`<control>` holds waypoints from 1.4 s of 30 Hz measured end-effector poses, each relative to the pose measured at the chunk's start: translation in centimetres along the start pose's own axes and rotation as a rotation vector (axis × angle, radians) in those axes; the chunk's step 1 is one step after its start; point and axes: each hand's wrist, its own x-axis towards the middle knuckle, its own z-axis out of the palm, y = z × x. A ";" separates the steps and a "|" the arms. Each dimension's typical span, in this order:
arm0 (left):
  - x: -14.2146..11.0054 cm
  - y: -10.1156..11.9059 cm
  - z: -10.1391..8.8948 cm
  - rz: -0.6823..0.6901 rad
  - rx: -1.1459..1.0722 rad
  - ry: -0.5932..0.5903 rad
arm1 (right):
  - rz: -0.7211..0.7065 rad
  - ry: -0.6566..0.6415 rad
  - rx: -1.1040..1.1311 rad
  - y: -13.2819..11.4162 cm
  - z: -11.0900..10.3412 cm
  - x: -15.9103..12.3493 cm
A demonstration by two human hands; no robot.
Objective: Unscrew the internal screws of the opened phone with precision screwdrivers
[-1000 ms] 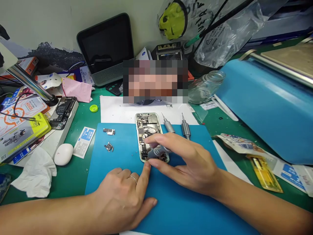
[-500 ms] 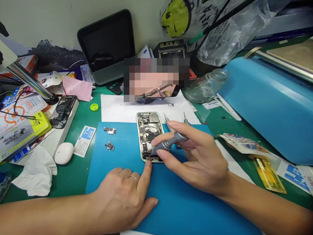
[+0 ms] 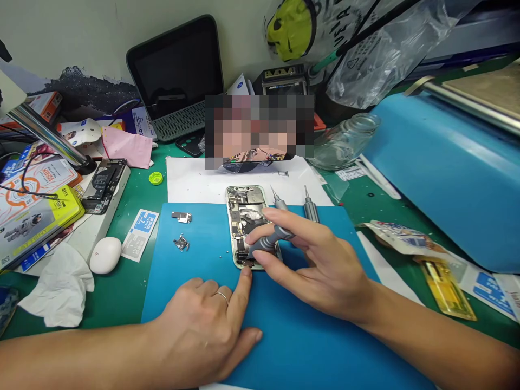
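Observation:
An opened phone (image 3: 248, 205) lies face up with bare inner parts on a blue mat (image 3: 309, 346). My right hand (image 3: 320, 265) holds a grey screwdriver (image 3: 270, 241) between thumb and fingers, tilted, its lower end at the phone's bottom part. The tip is too small to make out. My left hand (image 3: 203, 319) rests on the mat, index fingertip stretched against the phone's bottom edge. Its thumb stands apart and the other fingers are curled, with nothing held. Two more screwdrivers, one grey (image 3: 278, 199) and one darker (image 3: 311, 207), lie beyond my right hand.
Small phone parts (image 3: 181, 242) and a metal piece (image 3: 182, 217) lie left on the mat. Behind stand a mirror-like screen (image 3: 260, 155) and a tablet display (image 3: 174, 65). A glass jar (image 3: 341, 143) lies right; a white earbud case (image 3: 105, 255) and a second phone (image 3: 104, 184) are left.
My right hand has moved slightly left with the screwdriver, which sits lower over the phone. The darker screwdriver behind shows more. My left hand stays put.

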 end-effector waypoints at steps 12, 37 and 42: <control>0.1 0.0 -0.1 -0.004 0.012 0.013 | 0.003 -0.008 -0.006 -0.1 0.0 -0.1; 0.1 0.0 -0.2 -0.003 -0.007 0.023 | -0.140 -0.062 0.002 0.1 -0.7 0.7; 0.1 0.0 -0.2 -0.003 -0.002 0.023 | -0.162 -0.057 -0.021 0.1 -0.5 0.5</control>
